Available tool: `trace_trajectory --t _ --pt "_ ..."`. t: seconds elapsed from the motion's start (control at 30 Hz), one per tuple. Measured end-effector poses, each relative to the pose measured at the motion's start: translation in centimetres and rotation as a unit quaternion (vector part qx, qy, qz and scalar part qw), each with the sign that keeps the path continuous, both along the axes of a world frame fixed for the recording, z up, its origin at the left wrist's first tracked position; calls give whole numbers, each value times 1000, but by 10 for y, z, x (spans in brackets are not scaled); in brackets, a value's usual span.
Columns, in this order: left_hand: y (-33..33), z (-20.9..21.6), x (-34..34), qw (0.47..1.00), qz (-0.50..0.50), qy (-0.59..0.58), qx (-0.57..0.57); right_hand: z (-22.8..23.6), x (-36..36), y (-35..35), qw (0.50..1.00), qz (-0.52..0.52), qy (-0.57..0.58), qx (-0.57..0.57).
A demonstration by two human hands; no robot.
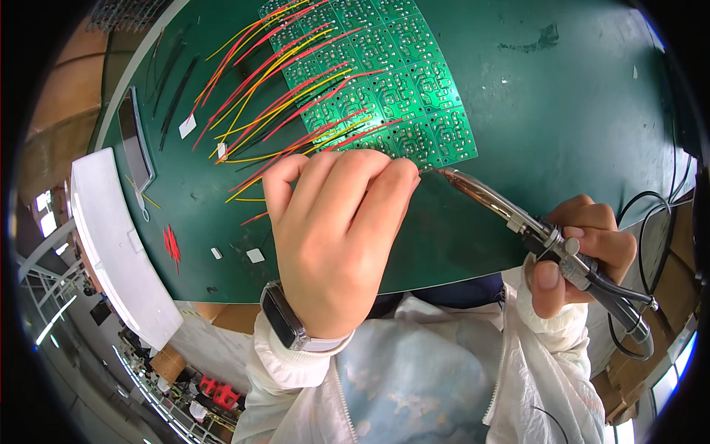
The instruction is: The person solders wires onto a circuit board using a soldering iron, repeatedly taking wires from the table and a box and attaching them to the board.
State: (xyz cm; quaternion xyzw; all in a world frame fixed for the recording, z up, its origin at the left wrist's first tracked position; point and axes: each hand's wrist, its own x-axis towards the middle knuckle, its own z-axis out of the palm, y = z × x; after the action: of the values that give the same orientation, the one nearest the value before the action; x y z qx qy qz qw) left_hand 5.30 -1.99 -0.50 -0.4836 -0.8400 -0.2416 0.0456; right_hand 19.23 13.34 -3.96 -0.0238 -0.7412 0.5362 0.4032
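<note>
My right hand [584, 255] is wrapped around the grip of a soldering iron [510, 211]. The iron's tip points left and ends close to my left fingertips, at the near edge of a panel of green circuit boards [425, 89]. My left hand [336, 237], with a watch [285, 318] at its wrist, is closed in a pinch beside that edge. A short bit of red wire shows at its fingertips; the fingers hide most of what they hold. Several red, yellow and black wires [259, 89] run leftward from the panel's left half.
A phone [135, 140] lies at the left of the green table [562, 96]. Nearby are small scissors [142, 207], a bundle of red pieces [171, 244] and white scraps [255, 255]. A white board [122, 244] stands along the left edge. Black cable [651, 222] loops at the right.
</note>
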Motion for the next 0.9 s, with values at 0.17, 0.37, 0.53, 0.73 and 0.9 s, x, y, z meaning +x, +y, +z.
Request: trace_trajectory --t 0.17,0.37,0.53,0.73,0.9 --pt "0 1 -1 1000 -5 4 -1 0 -1 0 1000 7 -6 -3" --pt "1 0 0 1000 -2 0 2 1 0 -2 1000 4 -25 -2" --pt "0 2 -1 1000 -6 -2 -8 1 0 -3 1000 -3 -22 -8" --pt "0 1 -1 1000 -5 -1 -2 2 -2 -5 1000 -7 -25 -7" --pt "1 2 0 1000 -2 -7 0 2 -2 -6 1000 -13 -23 -9"
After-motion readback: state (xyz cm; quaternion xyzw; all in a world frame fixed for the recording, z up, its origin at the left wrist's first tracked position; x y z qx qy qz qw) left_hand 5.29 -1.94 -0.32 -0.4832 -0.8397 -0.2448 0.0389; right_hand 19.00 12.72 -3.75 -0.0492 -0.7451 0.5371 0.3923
